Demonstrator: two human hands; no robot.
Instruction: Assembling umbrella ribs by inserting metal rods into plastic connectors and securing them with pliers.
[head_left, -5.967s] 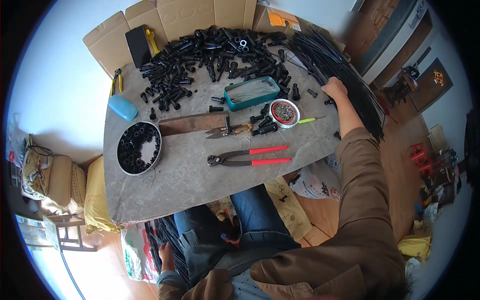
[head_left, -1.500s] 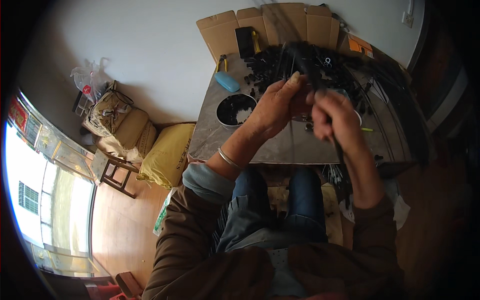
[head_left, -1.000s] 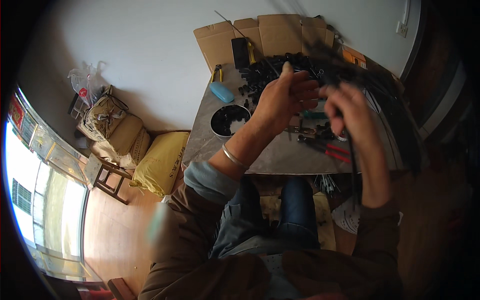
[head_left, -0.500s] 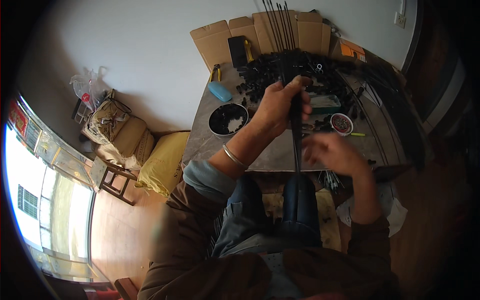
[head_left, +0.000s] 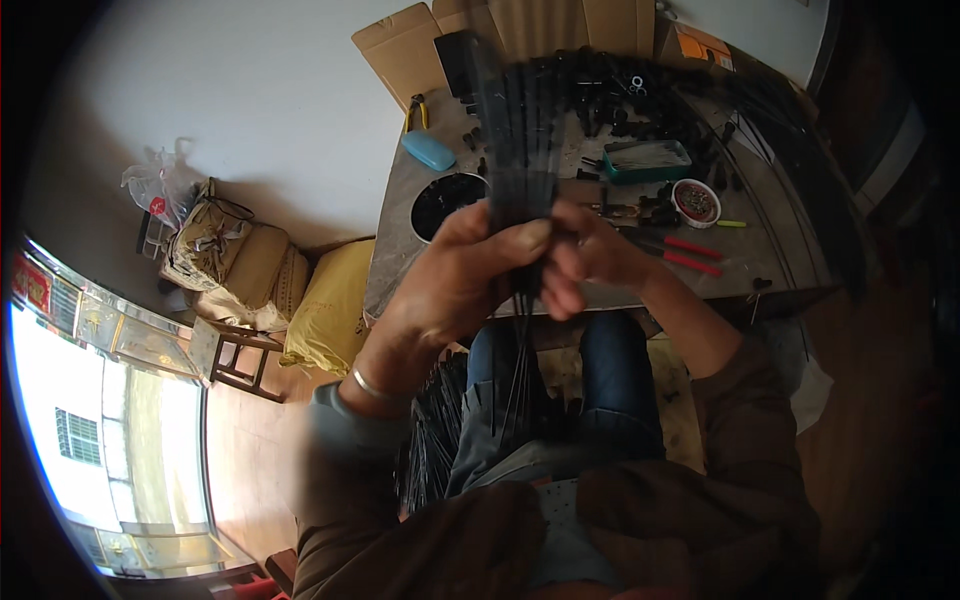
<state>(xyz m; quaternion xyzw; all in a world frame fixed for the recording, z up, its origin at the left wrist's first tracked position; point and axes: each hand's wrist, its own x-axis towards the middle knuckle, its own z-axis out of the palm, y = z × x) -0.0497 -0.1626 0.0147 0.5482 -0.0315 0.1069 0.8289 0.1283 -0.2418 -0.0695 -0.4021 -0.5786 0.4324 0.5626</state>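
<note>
My left hand (head_left: 450, 265) is closed around a bundle of thin black rods (head_left: 522, 150), its thumb pressed across them. The rods' upper part fans out in a motion blur over the table, and their thin lower ends hang down over my lap. From the other side my right hand (head_left: 605, 250) meets the bundle, fingers curled against it next to the left thumb. The right fingers are slightly blurred. Beyond the left hand is a round bowl (head_left: 422, 212) of small black parts, partly covered by that hand.
Black parts (head_left: 600, 95) are heaped at the table's back, before cardboard flaps (head_left: 395, 45). A green tray (head_left: 645, 175), small round tub (head_left: 712, 204), red-handled tool (head_left: 690, 245), blue case (head_left: 428, 150) and yellow-handled pliers (head_left: 416, 112) lie around. More black strands (head_left: 435, 430) stand beside my left leg.
The left hand has come down and left with the bundle. My right hand, previously apart from it, has moved up and left onto the rods. The view has shifted, and red handles now show.
</note>
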